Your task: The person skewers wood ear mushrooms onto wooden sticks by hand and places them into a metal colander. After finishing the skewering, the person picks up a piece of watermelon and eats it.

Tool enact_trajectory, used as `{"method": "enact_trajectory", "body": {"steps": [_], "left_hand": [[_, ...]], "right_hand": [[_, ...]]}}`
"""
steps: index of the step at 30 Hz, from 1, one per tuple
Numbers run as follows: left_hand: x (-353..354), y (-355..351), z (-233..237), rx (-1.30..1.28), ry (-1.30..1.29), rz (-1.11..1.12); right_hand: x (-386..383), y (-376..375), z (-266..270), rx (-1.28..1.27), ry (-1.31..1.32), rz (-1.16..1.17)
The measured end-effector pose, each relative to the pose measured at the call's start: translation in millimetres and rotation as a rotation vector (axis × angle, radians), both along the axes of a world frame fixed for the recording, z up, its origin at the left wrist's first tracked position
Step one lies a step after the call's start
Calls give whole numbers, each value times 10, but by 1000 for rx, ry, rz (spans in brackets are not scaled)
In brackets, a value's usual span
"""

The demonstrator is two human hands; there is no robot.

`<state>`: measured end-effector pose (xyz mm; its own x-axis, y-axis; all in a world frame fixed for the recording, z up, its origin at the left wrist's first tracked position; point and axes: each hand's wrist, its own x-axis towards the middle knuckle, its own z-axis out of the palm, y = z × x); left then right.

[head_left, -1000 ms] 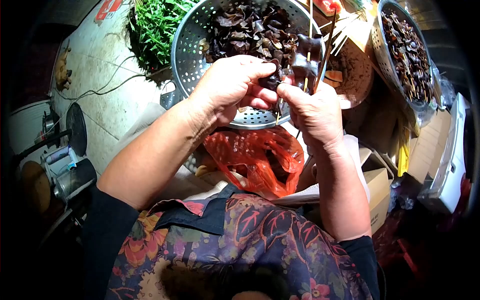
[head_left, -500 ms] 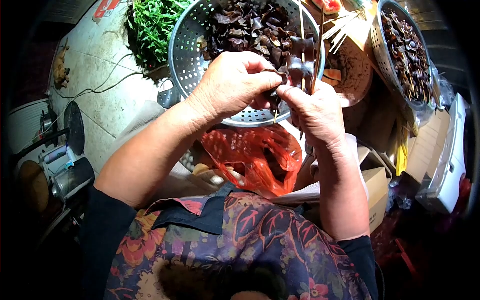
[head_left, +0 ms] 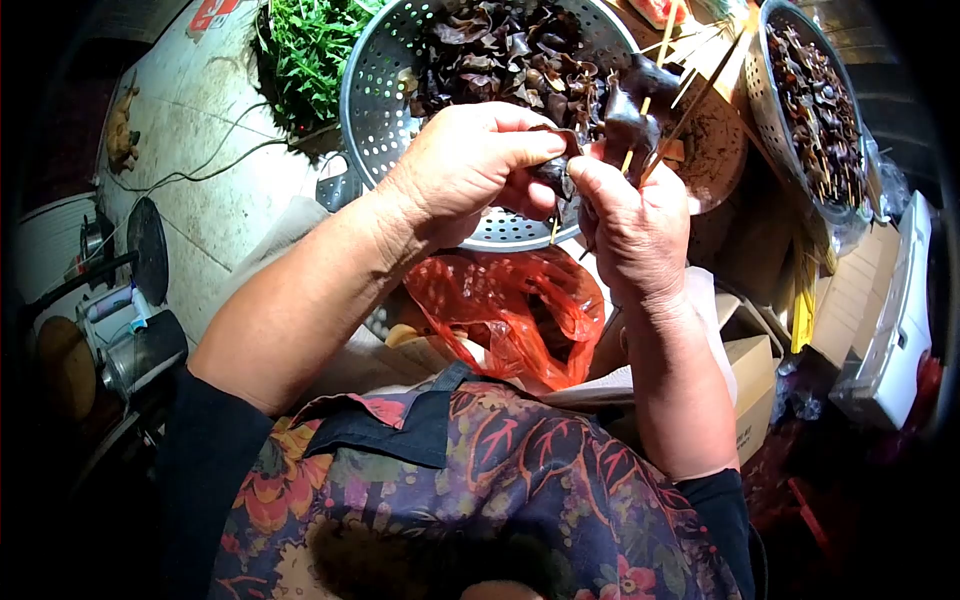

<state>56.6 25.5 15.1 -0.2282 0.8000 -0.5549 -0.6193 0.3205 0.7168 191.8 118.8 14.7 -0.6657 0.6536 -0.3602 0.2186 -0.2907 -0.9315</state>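
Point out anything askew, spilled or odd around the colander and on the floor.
The sticks lie in a messy fan beside the colander. A cord trails loosely over the floor, near a brown lump I can't identify. No clear spill or damage shows.

Mixed finishes: metal, plastic, wood, cloth
Perf. colander (head_left: 372, 95): smooth shiny metal; red bag (head_left: 500, 305): thin crinkly plastic, glossy; dk. fungus (head_left: 632, 112): slick, glossy; skewer (head_left: 667, 36): pale wood; floral top (head_left: 480, 480): matt cloth; box (head_left: 755, 385): matt cardbd.
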Motion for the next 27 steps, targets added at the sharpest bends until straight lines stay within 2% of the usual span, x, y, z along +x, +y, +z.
{"method": "enact_trajectory", "body": {"steps": [4,5,7,11,13,14,15,17,18,21,23,27], "left_hand": [[-83,9,-94,-79,14,111],[-114,15,-116,-93,-32,267],[-177,-7,-53,-67,82,259],[-243,11,-38,-72,94,333],[-252,21,-53,-66,86,346],[-262,21,-64,-60,76,357],[-272,14,-82,-59,77,360],[-275,4,-122,-86,69,337],[-248,5,-111,-92,95,327],[-99,6,-84,-111,210,160],[-10,5,-59,-101,223,100],[15,4,-76,-110,353,60]], "right_hand": [[-20,-2,16,-137,137,-164],[-2,33,28,-222,216,-245],[67,143,15,-294,214,-205],[9,44,18,-134,-50,-53],[-3,41,5,-87,-85,67],[-10,39,-90,37,-56,88],[-7,31,-105,37,-54,91],[11,12,-116,176,-69,89],[-19,-12,-96,125,1,53],[-40,17,-66,156,-42,112],[-61,-8,-88,77,-7,75],[-51,1,-137,189,-43,111]]}}
